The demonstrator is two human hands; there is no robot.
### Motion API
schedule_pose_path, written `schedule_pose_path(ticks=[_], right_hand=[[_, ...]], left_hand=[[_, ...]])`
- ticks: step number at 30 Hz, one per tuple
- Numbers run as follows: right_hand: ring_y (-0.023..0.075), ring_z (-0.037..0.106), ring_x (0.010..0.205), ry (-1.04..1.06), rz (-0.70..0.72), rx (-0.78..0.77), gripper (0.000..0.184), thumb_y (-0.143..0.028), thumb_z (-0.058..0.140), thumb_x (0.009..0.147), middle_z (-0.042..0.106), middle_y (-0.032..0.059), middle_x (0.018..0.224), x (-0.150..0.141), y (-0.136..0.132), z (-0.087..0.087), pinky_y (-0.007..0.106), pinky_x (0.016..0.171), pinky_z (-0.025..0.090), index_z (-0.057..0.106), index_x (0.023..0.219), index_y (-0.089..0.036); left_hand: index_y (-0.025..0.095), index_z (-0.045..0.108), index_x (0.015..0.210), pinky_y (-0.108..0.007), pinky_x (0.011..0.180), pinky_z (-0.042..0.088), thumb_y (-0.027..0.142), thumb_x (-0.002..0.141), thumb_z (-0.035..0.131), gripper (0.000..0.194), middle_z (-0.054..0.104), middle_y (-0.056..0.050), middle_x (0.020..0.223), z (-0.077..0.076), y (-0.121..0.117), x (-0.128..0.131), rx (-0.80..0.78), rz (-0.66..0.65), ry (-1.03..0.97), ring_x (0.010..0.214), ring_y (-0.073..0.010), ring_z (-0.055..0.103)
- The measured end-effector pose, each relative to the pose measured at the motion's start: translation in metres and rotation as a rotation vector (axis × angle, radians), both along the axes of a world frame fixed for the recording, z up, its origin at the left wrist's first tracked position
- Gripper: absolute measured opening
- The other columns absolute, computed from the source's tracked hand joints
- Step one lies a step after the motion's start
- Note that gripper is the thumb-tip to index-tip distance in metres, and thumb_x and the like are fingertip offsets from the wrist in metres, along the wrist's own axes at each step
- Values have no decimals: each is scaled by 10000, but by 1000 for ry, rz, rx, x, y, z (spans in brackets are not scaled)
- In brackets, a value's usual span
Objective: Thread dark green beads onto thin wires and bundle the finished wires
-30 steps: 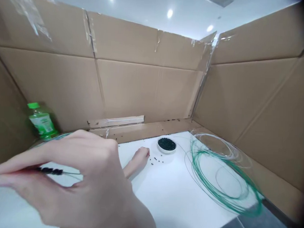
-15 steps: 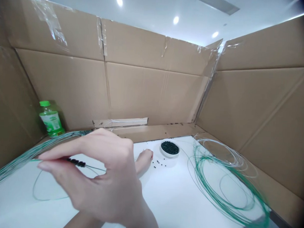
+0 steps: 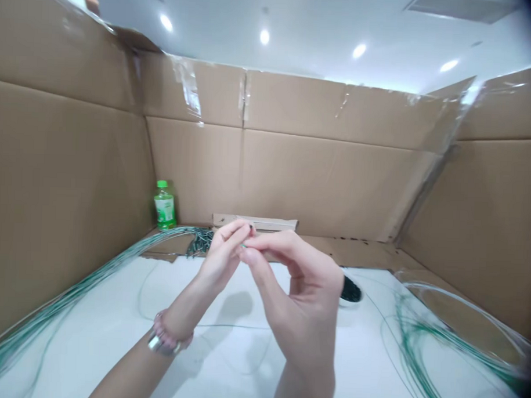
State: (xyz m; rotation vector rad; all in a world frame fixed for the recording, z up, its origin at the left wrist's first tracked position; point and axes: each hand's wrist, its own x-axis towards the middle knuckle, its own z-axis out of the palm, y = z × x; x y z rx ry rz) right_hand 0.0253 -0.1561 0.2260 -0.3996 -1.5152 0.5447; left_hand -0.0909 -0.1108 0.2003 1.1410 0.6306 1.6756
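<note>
My left hand (image 3: 222, 258) and my right hand (image 3: 299, 293) are raised above the white tabletop (image 3: 112, 344), and their fingertips meet. The right thumb and forefinger pinch a thin green wire (image 3: 243, 245), of which only a short bit shows between the fingers. The left fingertips are pinched together on a small dark bead (image 3: 250, 227) right at the wire's end. A beaded bracelet (image 3: 170, 339) sits on my left wrist. The white bowl of dark beads (image 3: 351, 291) stands behind my right hand, mostly hidden by it.
Cardboard walls (image 3: 292, 177) enclose the table on three sides. A green-capped bottle (image 3: 165, 206) stands in the far left corner. Long green wire strands (image 3: 70, 296) run along the left edge, and a coil of green wire (image 3: 439, 338) lies at the right.
My left hand has left the bowl and come up to meet my right hand. The right hand has moved from low left to the middle. The view has swung to the left.
</note>
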Motion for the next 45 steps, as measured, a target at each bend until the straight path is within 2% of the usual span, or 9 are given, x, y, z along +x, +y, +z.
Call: schedule_pose_path(ticks=[3, 8, 13, 20, 24, 29, 37, 45], right_hand=[[106, 651, 764, -32, 1, -9, 150, -64, 603, 812, 679, -32, 802, -7, -3, -1, 238, 713, 555, 651, 815, -207], [129, 679, 908, -77, 28, 11, 129, -63, 599, 796, 691, 8, 932, -18, -8, -2, 213, 748, 588, 624, 782, -188], [144, 695, 913, -92, 8, 28, 128, -70, 608, 792, 709, 28, 962, -23, -8, -5, 205, 731, 595, 639, 757, -188], [125, 693, 908, -74, -2, 23, 137, -83, 616, 800, 713, 11, 943, -23, -9, -6, 157, 694, 583, 649, 763, -210], [115, 689, 889, -58, -2, 6, 143, -82, 615, 794, 712, 6, 928, -24, -11, -6, 139, 668, 571, 648, 749, -213], [138, 691, 889, -93, 2, 10, 145, -69, 617, 774, 711, 23, 919, -21, -12, -6, 158, 638, 579, 638, 738, -208], [145, 701, 913, -298, -104, 119, 142, -78, 566, 816, 701, 37, 872, -12, -12, -7, 164, 667, 596, 608, 754, -199], [108, 694, 870, -441, -177, 242, 159, -64, 503, 850, 704, 21, 931, -10, -13, -9, 150, 727, 581, 546, 777, -199]], left_hand=[[137, 615, 658, -156, 539, 418, 387, 696, 805, 316, 515, 24, 689, 7, -23, -15, 79, 26, -65, 551, -43, 458], [171, 698, 701, -134, 614, 463, 286, 755, 776, 148, 587, 12, 725, 9, -50, -23, 170, -109, -148, 620, -50, 540], [171, 705, 709, -164, 665, 482, 268, 780, 753, 129, 585, 2, 718, 8, -50, -25, 245, -91, -106, 643, -65, 546], [175, 713, 765, -189, 653, 489, 253, 815, 717, 93, 572, -18, 744, 4, -46, -36, 363, -65, 49, 708, -94, 559], [166, 715, 771, -181, 645, 511, 213, 814, 714, 64, 582, -26, 757, 7, -47, -40, 397, -38, 123, 711, -93, 582], [154, 703, 750, -177, 607, 505, 174, 815, 703, 68, 607, -31, 740, 15, -54, -44, 456, 90, 271, 691, -96, 589], [167, 666, 854, -207, 720, 506, 42, 825, 642, 130, 646, -23, 839, 18, -70, -59, 639, 417, 776, 772, -105, 609], [150, 613, 902, -133, 731, 484, 16, 867, 573, 144, 631, -14, 904, 23, -86, -62, 685, 502, 1076, 805, -66, 611]])
